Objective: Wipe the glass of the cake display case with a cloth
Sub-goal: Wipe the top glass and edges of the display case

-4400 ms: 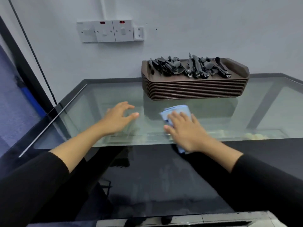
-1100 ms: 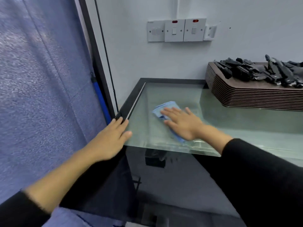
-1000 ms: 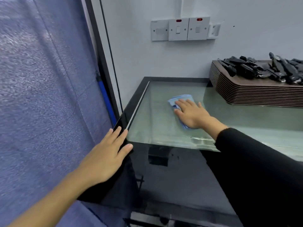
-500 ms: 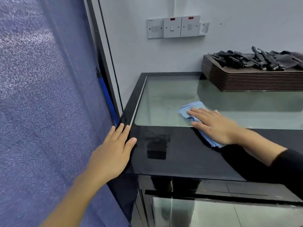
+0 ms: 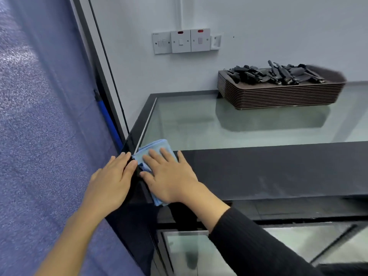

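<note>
Blue cloth, folded into a pad, lies at the front left corner of the display-case counter. It sits partly on the clear glass top and partly on the black border that runs along the front edge. Our right hand lies flat on the cloth, fingers straight and a little spread, pressing it down. Some cloth shows beyond the fingertips and a corner pokes out near the wrist. Our left hand rests just beside it on the counter's left edge, fingers straight and close together, gripping nothing. Its fingertips come right up to the cloth's left side. Our right arm wears a black sleeve; our left forearm is bare.

Well back on the glass, to the right and against the wall, stands a stack of brown trays. A heap of black tongs lies on the top tray, and the stack is mirrored in the glass. A row of white switches is fixed on the wall above. A textured blue surface fills our left side, with a bright blue pole between it and the counter. Below the top, the front pane shows.
</note>
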Demonstrator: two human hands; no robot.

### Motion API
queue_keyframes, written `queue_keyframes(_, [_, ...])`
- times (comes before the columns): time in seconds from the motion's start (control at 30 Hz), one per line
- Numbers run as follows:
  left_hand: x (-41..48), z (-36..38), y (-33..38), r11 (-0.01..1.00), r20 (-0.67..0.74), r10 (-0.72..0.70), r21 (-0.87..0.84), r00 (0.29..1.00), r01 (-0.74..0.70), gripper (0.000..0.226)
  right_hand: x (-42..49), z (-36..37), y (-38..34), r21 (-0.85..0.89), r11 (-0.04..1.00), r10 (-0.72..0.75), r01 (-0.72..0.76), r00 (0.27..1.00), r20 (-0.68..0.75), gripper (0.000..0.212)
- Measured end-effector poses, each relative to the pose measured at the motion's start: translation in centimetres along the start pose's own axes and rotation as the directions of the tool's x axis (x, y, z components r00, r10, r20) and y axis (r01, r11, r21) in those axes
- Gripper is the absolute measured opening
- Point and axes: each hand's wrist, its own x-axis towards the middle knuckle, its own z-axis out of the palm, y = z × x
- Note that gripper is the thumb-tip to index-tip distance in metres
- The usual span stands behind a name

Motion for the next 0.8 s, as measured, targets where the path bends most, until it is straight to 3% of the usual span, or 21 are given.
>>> queue_keyframes(0.1, [-0.1, 0.3, 1.5, 0.992, -0.033, -0.009, 0.126, 0.999, 0.013, 0.054, -1.8, -0.7, 1.6, 0.013, 1.0, -0.02, 0.02, 1.0, 0.005, 0.057])
queue_keyframes(0.5, [-0.8, 8.3, 18.2, 0.973, 0.103, 0.202, 0.093, 0.974, -0.212, 0.046, -12.8, -4.2, 15.8, 0.0, 0.991, 0.131, -0.131, 0.991, -0.016, 0.058])
queue_keyframes(0.67, [-1.1, 11.7, 24.3, 0.975, 0.1, 0.214, 0.032, 0.972, -0.219, 0.041, -17.4, -5.2, 21.1, 0.001, 0.97, 0.245, -0.245, 0.968, -0.052, 0.063])
queue_keyframes(0.73, [-1.5, 12.6, 26.3, 0.973, 0.072, 0.229, -0.051, 0.971, -0.225, 0.039, -18.8, -5.5, 22.4, 0.075, 0.973, 0.223, -0.218, 0.972, -0.077, 0.067])
queue_keyframes(0.8, [-1.9, 13.3, 27.7, 0.964, 0.065, 0.25, -0.112, 0.966, -0.242, 0.039, -19.3, -6.5, 23.7, 0.296, 0.935, 0.256, -0.194, 0.949, -0.186, 0.066])
